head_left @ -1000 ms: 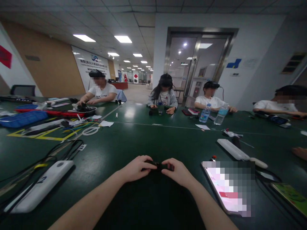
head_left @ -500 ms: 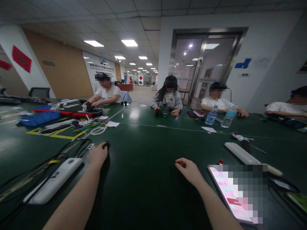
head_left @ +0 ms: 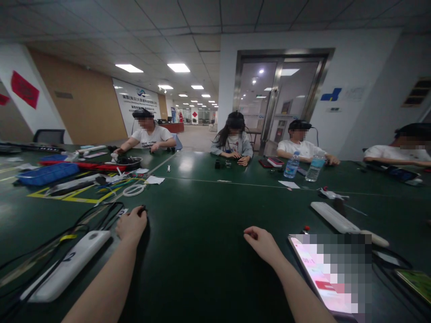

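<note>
My left hand point(head_left: 131, 225) rests on the green table, left of the middle, its fingers closed around a small black object point(head_left: 143, 209). Most of that object is hidden, so its kind does not show. Cables and a white power strip point(head_left: 67, 267) marked 2 lie beside this hand. On the right, my right hand point(head_left: 260, 242) rests with fingers loosely curled in, and nothing shows in them. The nearest thing to it is a phone point(head_left: 313, 269) with a lit pink screen, partly blurred out.
A blue tray point(head_left: 49, 174), loose wires and a coiled white cable point(head_left: 133, 190) lie at the left. Two water bottles point(head_left: 291, 165) stand at the far right, beyond another white power strip point(head_left: 333, 217). Several people wearing head gear sit across the table point(head_left: 202, 206).
The view has shifted slightly, moving the scene a little left and down. Both my hands keep nearly the same pose. Across the table, the left person's hands have moved apart.
</note>
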A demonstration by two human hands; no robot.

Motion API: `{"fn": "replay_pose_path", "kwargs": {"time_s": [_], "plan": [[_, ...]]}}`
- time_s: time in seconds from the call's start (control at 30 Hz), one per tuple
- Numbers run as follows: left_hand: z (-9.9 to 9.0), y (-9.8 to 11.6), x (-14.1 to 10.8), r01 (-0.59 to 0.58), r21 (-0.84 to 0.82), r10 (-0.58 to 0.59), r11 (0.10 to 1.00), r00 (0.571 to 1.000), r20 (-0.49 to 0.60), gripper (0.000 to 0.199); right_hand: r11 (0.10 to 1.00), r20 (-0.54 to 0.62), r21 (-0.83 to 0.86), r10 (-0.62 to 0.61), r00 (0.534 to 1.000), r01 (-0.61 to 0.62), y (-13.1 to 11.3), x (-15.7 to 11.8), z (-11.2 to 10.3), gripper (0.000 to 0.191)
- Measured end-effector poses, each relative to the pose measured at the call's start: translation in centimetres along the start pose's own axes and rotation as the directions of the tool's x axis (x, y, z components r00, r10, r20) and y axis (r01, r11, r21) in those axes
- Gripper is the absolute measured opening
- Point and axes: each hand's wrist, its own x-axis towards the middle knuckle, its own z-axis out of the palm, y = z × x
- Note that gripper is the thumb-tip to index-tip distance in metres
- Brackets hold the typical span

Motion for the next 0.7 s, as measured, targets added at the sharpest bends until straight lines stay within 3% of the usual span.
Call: {"fn": "replay_pose_path", "kwargs": {"time_s": [0.7], "plan": [[0.38,-0.11,0.62,-0.006,-0.085,0.005,0.996,1.000,-0.012,0.045,0.999,-0.007,0.015,0.040,0.999,-0.040,-0.95,-0.18,0.22,0.025]]}}
